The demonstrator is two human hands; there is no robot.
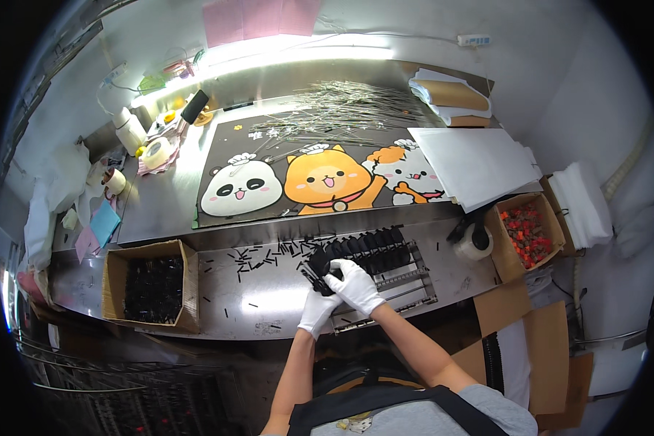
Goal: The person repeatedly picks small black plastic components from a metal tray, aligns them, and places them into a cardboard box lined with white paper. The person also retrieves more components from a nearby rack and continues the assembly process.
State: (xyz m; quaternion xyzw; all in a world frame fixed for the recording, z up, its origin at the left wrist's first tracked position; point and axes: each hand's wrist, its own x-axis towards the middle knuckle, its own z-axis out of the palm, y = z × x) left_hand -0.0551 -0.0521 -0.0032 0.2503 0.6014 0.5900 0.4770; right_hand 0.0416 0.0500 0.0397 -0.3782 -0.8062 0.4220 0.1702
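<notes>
Both of my hands wear white gloves and meet at the left end of a metal rack [414, 280] on the lower steel counter. My left hand [316, 311] is closed at the near side of a cluster of small black parts [315, 277]; its fingertips are hidden by them. My right hand [357, 283] reaches in from the right, thumb and fingers bent onto the same cluster. The exact kind of these parts is too small to tell. A row of larger black pieces [381, 243] lines the rack's far side, just beyond my hands.
Loose black strips [258, 256] lie scattered left of the rack. A cardboard box [189, 291] of black parts stands at left, another [552, 240] with red and brown pieces at right, beside a tape roll [474, 243]. A cartoon mat [261, 174], metal rods [356, 105] and white sheets [479, 163] occupy the raised shelf.
</notes>
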